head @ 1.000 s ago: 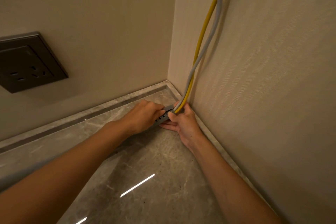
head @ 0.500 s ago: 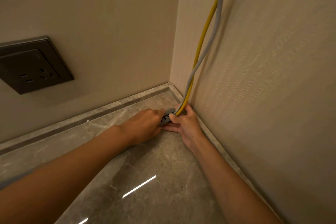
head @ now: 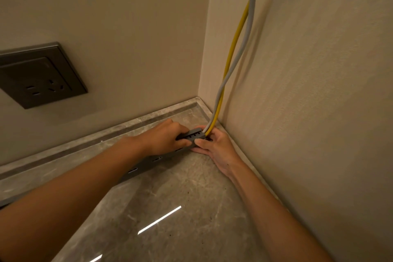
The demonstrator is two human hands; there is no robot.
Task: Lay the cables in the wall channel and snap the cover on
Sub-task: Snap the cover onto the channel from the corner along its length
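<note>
A grey slotted cable channel [head: 153, 160] lies on the marble surface, running from under my left forearm toward the corner. A yellow cable [head: 234, 44] and a grey cable [head: 247, 34] hang down along the right wall and enter the channel's end near the corner. My left hand [head: 163, 138] grips the top of the channel close to that end. My right hand [head: 217, 149] holds the channel's end, thumb on its side, fingers by the cables' entry. The cables inside the channel are hidden.
A dark wall socket [head: 40, 74] sits on the left wall. The marble surface [head: 180, 198] has a raised edge along both walls, which meet in a corner just behind the hands. A bright light streak reflects in the marble.
The view has shifted, so more of the slotted channel shows beneath my left forearm. Both hands stay at the channel's end by the corner.
</note>
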